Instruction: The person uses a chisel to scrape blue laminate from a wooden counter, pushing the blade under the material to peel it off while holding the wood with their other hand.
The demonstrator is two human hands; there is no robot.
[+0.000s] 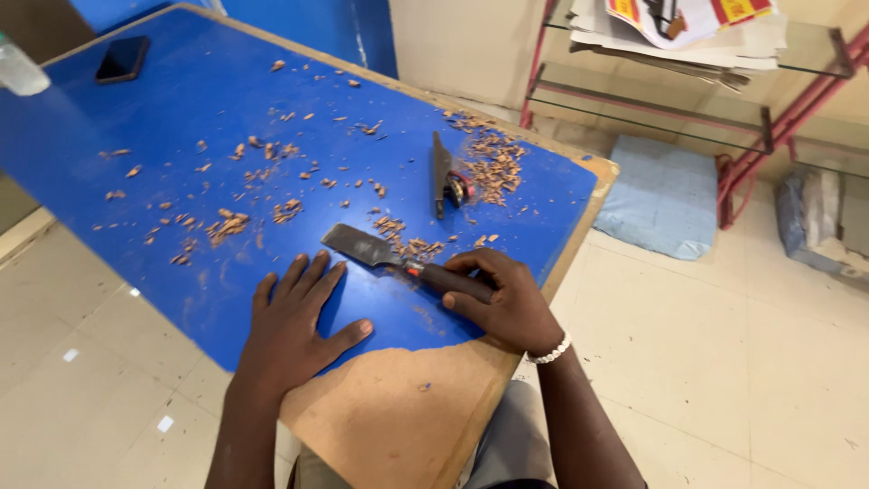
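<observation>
We are scraping the blue coating off the tabletop [181, 109]: our right hand [507, 303] is curled tight around the chisel [398, 261] handle, its blade lying just beyond our left hand [294, 321] fingertips. That hand lies flat, fingers spread, holding nothing. Next probably calls for a low, steady push past those fingers.

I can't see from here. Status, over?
Right hand grips the scraper. Left hand flat on blue table. Chips scattered ahead.

Black phone [122, 59] at far table corner; second dark tool [444, 174] lying among wood chips [493, 163]; papers [688, 27] on red glass shelf [797, 109]; grey mat [661, 195] on floor.
</observation>
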